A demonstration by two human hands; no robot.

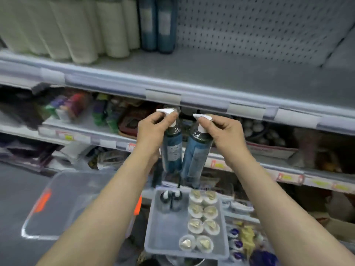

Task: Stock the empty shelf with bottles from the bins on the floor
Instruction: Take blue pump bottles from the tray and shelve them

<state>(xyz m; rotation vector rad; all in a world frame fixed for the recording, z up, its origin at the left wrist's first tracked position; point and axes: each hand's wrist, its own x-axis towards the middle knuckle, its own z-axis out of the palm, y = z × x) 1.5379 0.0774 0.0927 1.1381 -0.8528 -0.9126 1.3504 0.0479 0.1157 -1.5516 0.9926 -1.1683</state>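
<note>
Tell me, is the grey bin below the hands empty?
No, the grey bin holds two dark pump bottles in its far corner and rows of cream-capped bottles along one side.

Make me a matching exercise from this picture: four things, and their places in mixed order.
Things
1. held blue bottles
2. cream bottles
3. grey bin
4. shelved blue bottles

Places
A. top shelf, just right of the cream ones
B. low down, between the forearms
C. top shelf, left part
D. gripped at the pumps by left hand and right hand

Pairs: 1-D, 2-C, 3-B, 4-A
</note>
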